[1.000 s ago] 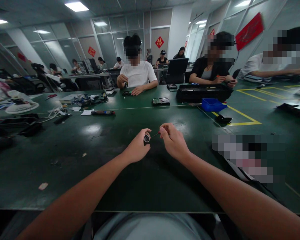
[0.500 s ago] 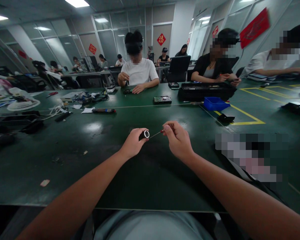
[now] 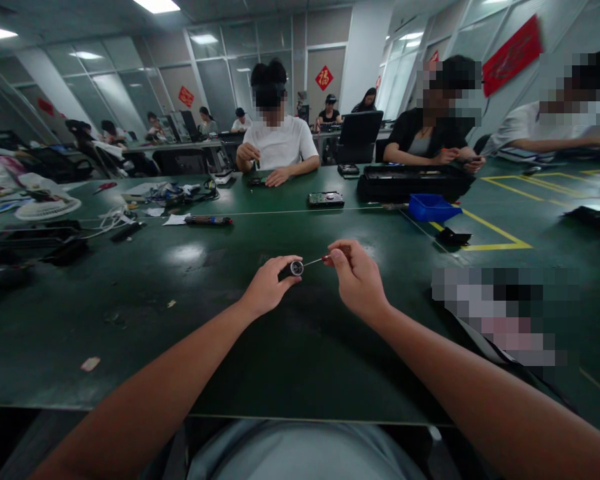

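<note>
My left hand (image 3: 269,288) is closed around a small black cylinder (image 3: 296,268) with a pale ring at its round end, which faces right and toward me. What the cylinder is, I cannot make out. My right hand (image 3: 357,280) grips a screwdriver (image 3: 316,261) with a thin metal shaft and a reddish handle mostly hidden by the fingers. The shaft points left, its tip at the rim of the cylinder's round end; whether it touches is too small to tell. Both hands are held above the green table (image 3: 280,373).
Ahead lie a circuit-board device (image 3: 326,199), a blue tray (image 3: 434,208), a long black casing (image 3: 414,183) and a dark pen-like tool (image 3: 209,221). Cables (image 3: 175,194) and a white fan-like part (image 3: 47,205) are at left. Co-workers sit across the table.
The cylinder's end has turned slightly, and its ring no longer shines bright white. The screwdriver tip has risen a little, so the shaft is flatter. Both hands keep their grip.
</note>
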